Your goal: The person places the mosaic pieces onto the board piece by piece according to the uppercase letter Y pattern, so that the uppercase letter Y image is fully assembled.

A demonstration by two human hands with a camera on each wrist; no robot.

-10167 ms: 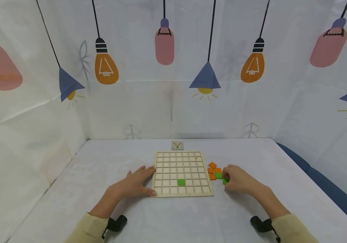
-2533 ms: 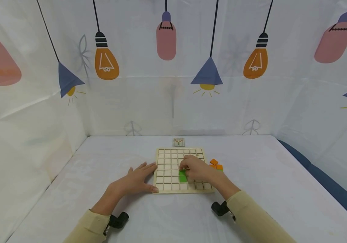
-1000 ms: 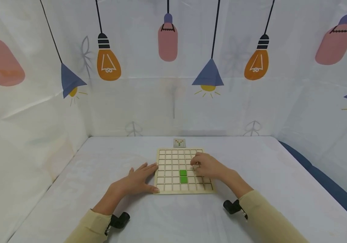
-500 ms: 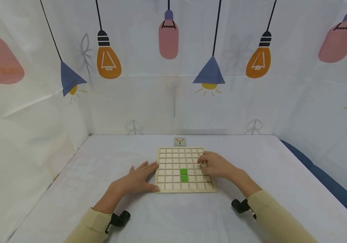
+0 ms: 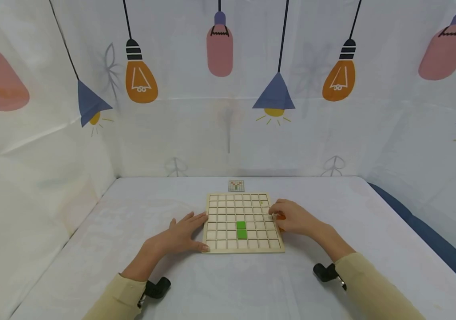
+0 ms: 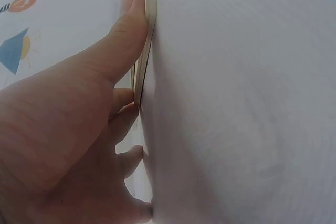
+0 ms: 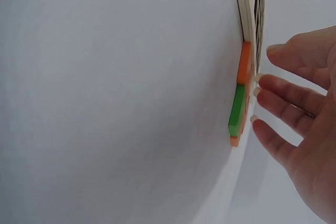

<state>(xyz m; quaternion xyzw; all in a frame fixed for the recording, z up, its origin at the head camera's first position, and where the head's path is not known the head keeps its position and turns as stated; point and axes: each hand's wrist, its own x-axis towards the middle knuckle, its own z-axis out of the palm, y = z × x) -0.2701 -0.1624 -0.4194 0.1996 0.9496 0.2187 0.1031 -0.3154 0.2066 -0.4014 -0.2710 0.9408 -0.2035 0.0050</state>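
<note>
A wooden grid board point(image 5: 221, 244) lies flat on the table, two green square tiles point(image 5: 242, 234) one behind the other in its cells. My left hand point(image 5: 181, 235) rests against the board's left side, fingers spread and thumb point(image 6: 128, 30) on its near corner. Over the board's right edge hovers my right hand point(image 5: 293, 218), fingers loosely bent, nothing between them. Beneath it, in the right wrist view, loose tiles sit beside the board: an orange tile point(image 7: 244, 62), a green tile point(image 7: 237, 109) and more orange point(image 7: 234, 141). The head view shows only a bit of orange; the hand hides the rest.
Behind the board lies a small card point(image 5: 236, 186) printed with a coloured grid pattern. The white-covered table point(image 5: 228, 284) extends all round, bounded by cloth walls point(image 5: 172, 133) with printed lamps. Blue fabric point(image 5: 423, 235) shows past the table's right edge.
A second green tile now sits behind the first, put there by my right hand from the pile. That hand has since drawn back rightward over the loose tiles. My left hand stays at the board.
</note>
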